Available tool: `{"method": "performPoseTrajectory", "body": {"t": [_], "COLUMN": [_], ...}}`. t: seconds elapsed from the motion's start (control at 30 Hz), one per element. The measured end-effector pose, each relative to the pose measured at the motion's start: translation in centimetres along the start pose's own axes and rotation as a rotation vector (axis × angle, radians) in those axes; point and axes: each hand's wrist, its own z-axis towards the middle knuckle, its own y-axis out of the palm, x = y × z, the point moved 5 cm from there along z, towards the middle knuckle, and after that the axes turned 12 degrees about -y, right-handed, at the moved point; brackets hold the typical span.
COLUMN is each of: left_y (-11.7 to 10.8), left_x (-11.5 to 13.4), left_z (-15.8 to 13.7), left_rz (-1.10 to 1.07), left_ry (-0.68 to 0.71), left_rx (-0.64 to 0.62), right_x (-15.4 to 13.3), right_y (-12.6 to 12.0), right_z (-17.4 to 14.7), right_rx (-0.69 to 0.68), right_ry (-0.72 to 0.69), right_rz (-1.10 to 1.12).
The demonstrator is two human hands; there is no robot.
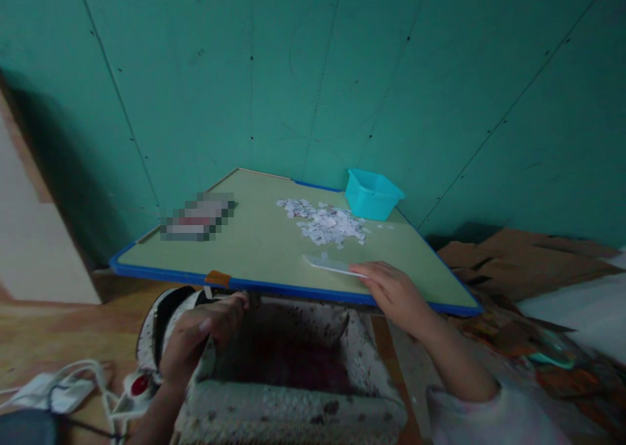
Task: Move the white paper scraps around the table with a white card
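Note:
My right hand (391, 295) is closed on a thin flat white card (327, 264), held by one end low over the table's front part. Beyond the card lies a heap of small white paper pieces (327, 223), with a few strays to its right. My left hand (208, 331) is closed at the left rim of a fabric-lined basket (293, 399), just under the table edge; its fingertips are partly hidden. The basket stands against the front of the table, its inside dark.
The pale green table (254, 236) has blue edging and meets a green wall (313, 73). A turquoise tub (372, 197) stands at its back right, a blurred-out flat item (198, 218) at left. White cables and a power strip (63, 393) lie on the left floor, cardboard (533, 262) at right.

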Motion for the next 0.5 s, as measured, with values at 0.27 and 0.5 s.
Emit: {"method": "performPoseTrajectory", "body": {"t": [0.27, 0.5], "left_y": [-0.3, -1.2], "left_x": [0.9, -0.9], "left_z": [0.1, 0.0], "left_rz": [0.001, -0.035], "left_ry": [-0.011, -0.124], "left_rx": [0.012, -0.067], "right_x": [3.8, 4.6], "right_y": [3.7, 5.7], "right_z": [4.6, 8.0], "right_rx": [-0.089, -0.159], "right_ry": [0.091, 0.107], "right_rz": [0.15, 0.18]}}
